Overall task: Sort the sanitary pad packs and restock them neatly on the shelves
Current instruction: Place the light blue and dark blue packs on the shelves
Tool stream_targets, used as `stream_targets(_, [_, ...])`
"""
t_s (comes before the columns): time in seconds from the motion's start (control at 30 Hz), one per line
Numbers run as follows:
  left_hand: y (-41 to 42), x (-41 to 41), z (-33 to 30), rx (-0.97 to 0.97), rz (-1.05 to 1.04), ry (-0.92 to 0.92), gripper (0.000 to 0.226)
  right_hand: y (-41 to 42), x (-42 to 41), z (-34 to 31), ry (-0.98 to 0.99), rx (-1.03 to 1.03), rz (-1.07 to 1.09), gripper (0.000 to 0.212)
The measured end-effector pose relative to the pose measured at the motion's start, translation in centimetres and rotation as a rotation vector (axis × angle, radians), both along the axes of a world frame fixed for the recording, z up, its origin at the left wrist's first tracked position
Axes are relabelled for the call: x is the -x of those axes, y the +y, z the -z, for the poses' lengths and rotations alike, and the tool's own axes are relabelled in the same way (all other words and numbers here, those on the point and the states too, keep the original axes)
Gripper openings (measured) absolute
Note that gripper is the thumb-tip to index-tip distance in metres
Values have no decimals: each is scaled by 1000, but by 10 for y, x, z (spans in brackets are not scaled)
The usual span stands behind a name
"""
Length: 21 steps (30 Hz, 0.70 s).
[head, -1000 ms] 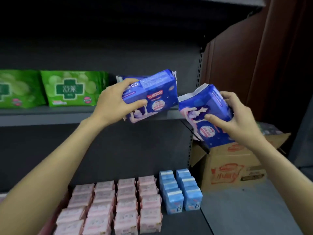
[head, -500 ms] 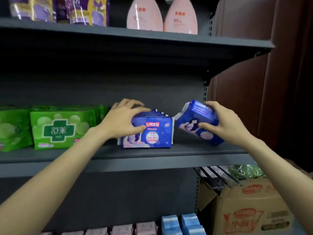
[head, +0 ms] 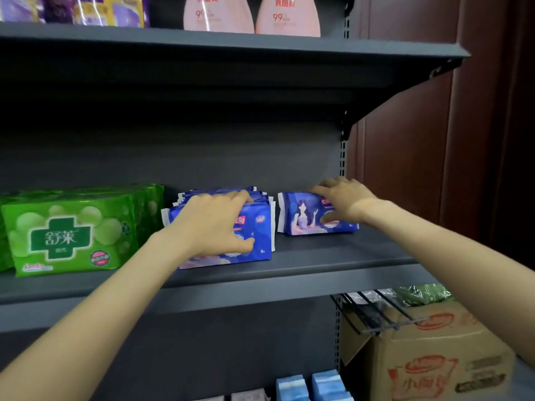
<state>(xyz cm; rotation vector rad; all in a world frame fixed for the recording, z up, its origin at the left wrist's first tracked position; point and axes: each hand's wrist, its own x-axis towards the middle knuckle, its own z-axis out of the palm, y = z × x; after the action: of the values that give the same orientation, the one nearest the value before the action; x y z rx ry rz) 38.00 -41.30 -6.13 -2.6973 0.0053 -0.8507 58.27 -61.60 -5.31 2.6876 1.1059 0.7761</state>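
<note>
The single blue pack [head: 312,217], tilted half a second ago, is now gripped upright by the right hand [head: 344,202] on the middle shelf [head: 333,253]; the blue row [head: 231,224] beside it is clasped by the left hand [head: 215,227]. Placement appears nearly complete.

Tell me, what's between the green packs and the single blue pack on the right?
The head view shows a row of blue packs standing between the green packs and the single blue pack. The left hand grips that row.
</note>
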Motion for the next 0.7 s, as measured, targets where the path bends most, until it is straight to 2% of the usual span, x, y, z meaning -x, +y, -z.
stream_targets(0.13, [8, -1, 1, -66, -6, -41, 85, 27, -24, 10, -178, 12, 81, 62])
stream_targets(0.23, [15, -4, 1, -103, -5, -71, 90, 47, -35, 8, -96, -27, 114, 54])
stream_targets(0.5, [27, -6, 10, -117, 34, -137, 76, 85, -51, 11, 18, -98, 90, 53])
stream_targets(0.7, [31, -2, 12, -83, 91, -106, 84, 86, -47, 13, 45, -161, 96, 56])
